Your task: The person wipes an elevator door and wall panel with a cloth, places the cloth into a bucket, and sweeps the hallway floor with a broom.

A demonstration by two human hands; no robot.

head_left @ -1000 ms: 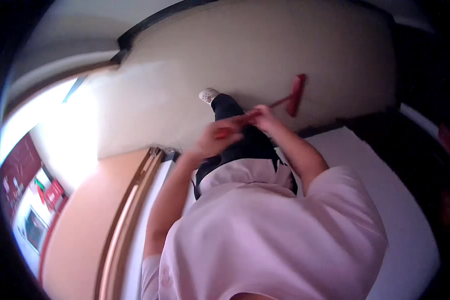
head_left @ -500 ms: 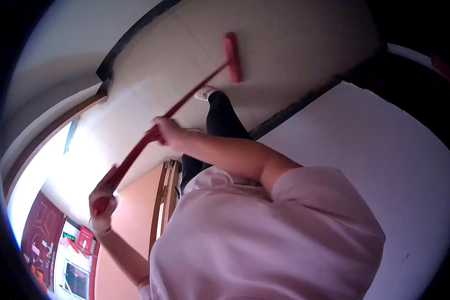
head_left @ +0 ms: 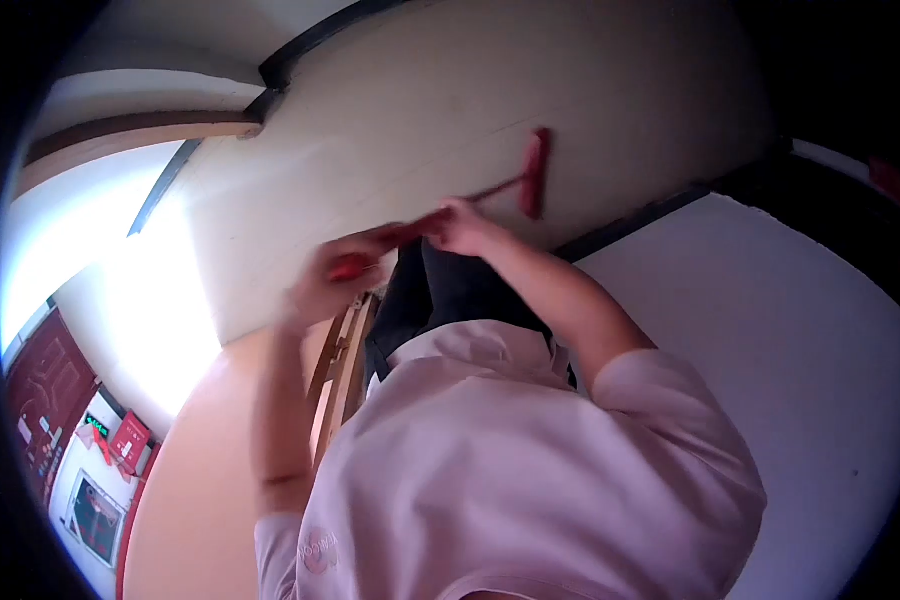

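A long red pole slants up to the right from my waist and ends in a red, bar-shaped broom-like head [head_left: 535,174] on or just above the pale floor. My left hand [head_left: 332,285], blurred by motion, is wrapped round the pole's rounded end. Farther along the pole, my right hand [head_left: 460,228] grips it with closed fingers. The head lies beyond my right hand, with a thin stretch of pole [head_left: 500,188] between them. My dark trousers show below the hands.
To the left are an orange-tan door panel [head_left: 205,450], a bright opening and a dark red door [head_left: 55,375]. A white surface [head_left: 730,330] lies at the right, with a dark strip [head_left: 635,222] along its edge. A curved wall has a dark base strip [head_left: 320,40].
Compared with half a second ago, both hands have drawn up and to the right, closer to my body. The red head has moved right and slightly down in view. My shoe is no longer visible.
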